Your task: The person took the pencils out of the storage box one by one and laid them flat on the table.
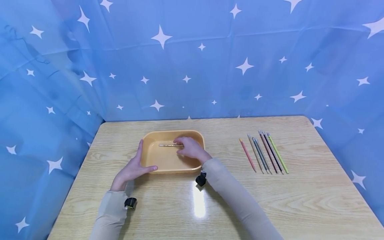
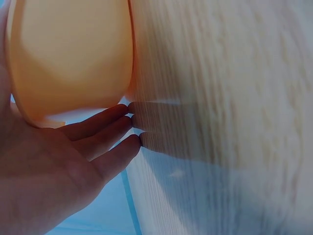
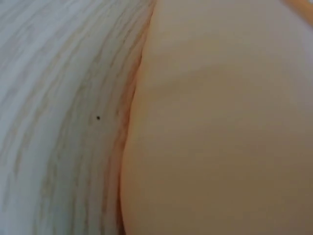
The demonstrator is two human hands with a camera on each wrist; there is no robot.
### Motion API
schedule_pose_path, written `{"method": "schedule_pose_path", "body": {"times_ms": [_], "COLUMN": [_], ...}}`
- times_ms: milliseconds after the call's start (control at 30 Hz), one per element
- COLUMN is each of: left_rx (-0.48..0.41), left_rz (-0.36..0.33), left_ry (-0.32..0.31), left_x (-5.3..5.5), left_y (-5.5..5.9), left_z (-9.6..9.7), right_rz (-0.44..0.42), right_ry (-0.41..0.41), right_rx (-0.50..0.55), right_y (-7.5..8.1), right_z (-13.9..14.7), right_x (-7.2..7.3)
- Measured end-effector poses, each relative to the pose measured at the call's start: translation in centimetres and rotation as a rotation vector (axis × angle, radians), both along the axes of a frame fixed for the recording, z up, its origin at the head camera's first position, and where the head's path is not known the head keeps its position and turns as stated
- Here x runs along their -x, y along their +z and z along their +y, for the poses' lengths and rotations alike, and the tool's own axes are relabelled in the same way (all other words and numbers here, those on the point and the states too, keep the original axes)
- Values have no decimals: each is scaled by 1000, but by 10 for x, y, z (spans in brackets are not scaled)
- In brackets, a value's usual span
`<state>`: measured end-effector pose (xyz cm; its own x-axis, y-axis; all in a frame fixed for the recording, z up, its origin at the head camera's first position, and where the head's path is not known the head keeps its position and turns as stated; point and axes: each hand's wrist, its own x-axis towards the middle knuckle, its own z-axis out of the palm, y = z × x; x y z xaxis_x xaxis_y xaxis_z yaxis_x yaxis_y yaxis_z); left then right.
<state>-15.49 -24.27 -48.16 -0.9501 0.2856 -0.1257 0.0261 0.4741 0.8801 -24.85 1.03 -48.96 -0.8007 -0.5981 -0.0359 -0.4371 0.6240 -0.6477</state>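
Observation:
A shallow yellow-orange plastic tray (image 1: 162, 163) lies on the table. My left hand (image 1: 134, 168) is spread at its near left corner, thumb along the front rim and fingers outside the left wall. In the left wrist view the straight fingers (image 2: 105, 129) of that hand reach down beside the tray (image 2: 73, 54) to the tabletop. Inside the tray, toward the back, my right hand (image 1: 192, 148) pinches a patterned gold-brown pencil (image 1: 168, 145) by its right part; the other end points left. The right wrist view shows the tray's outer wall (image 3: 215, 127), not the hand.
Right of the tray, several pencils lie roughly side by side on the wooden table (image 1: 318, 186), among them a red pencil (image 1: 247, 155) and a lime-green pencil (image 1: 278, 153). A blue star-patterned cloth (image 1: 210, 66) hangs behind the table and at both sides.

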Motion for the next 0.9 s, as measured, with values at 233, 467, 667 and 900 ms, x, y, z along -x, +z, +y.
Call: {"method": "schedule_pose_path", "body": {"times_ms": [233,467,667,900], "left_rx": [14,31,15,-1], "left_rz": [4,4,8,11], "left_ry": [3,5,0,-5], "left_x": [1,0,-1,-2], "left_y": [0,0,2,1], "left_z": [-1,-1,-1,-1], "right_rz": [-2,-37,1,-7], "right_ry": [-35,-70,-154,-170], "right_rx": [51,8,-70,-77], "right_y": [0,1,2,0], "right_z": [1,0,0,2], "right_x": [0,-2,-3,-1]}}
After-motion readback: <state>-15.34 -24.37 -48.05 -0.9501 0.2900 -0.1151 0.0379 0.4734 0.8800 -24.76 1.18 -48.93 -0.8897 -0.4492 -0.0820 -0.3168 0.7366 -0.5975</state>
